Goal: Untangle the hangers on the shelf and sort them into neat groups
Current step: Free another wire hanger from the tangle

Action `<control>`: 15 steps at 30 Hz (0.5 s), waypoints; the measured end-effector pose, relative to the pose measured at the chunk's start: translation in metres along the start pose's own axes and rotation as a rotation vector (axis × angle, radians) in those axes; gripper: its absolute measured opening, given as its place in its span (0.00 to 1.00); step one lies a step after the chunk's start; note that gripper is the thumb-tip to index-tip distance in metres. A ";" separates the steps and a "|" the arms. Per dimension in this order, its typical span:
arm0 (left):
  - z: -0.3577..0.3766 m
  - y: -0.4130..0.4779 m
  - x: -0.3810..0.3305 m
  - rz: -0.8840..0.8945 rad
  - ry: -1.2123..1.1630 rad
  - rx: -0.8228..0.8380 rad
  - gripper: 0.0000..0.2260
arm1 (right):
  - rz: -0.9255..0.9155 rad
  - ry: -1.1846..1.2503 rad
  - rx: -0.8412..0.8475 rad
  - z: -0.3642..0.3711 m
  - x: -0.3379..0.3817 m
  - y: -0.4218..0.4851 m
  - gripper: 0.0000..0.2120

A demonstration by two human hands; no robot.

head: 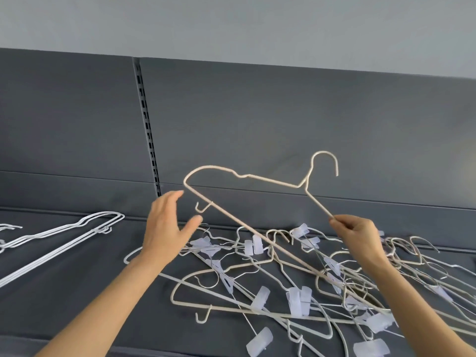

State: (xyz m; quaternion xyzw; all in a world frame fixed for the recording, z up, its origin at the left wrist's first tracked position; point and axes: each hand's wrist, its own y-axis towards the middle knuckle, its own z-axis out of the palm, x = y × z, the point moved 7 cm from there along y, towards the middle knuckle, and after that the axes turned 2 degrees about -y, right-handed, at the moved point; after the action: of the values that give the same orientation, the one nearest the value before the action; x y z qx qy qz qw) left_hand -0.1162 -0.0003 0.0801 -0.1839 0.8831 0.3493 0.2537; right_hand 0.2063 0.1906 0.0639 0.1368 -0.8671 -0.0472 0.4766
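Observation:
A cream wire hanger [268, 179] is raised above the dark grey shelf [77, 292], hook up at the right. My right hand [360, 238] pinches its right shoulder wire; the far lower end still runs into the pile. My left hand [167, 228] is open, fingers spread, just left of the hanger's left corner and not touching it. Below lies a tangled pile of hangers [296, 287], cream wire ones mixed with thin metal ones carrying translucent clips. At the left, a few white wire hangers [59, 238] lie nested together flat on the shelf.
A dark grey back panel [257, 119] rises behind the shelf, with a slotted upright strip [148, 124] left of centre. A pale wall is above. Bare shelf surface lies between the white group and the tangle.

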 end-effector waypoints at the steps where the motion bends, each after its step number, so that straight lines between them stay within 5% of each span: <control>1: 0.005 -0.002 -0.013 0.100 0.113 0.101 0.34 | -0.001 -0.014 0.031 0.005 0.001 0.000 0.06; 4: 0.024 -0.012 -0.032 0.307 0.381 0.356 0.49 | -0.026 -0.017 0.142 0.021 0.006 -0.001 0.06; 7: 0.035 -0.019 -0.026 0.315 0.579 0.511 0.53 | -0.055 -0.025 0.221 0.032 0.010 -0.004 0.06; 15: -0.002 -0.037 -0.005 0.166 0.696 0.572 0.53 | -0.211 -0.068 0.428 0.084 0.039 -0.011 0.07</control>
State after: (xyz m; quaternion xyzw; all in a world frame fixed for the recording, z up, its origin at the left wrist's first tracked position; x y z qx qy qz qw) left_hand -0.0942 -0.0261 0.0645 -0.1417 0.9884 0.0278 -0.0465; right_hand 0.1181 0.1652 0.0476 0.3228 -0.8538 0.0837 0.3999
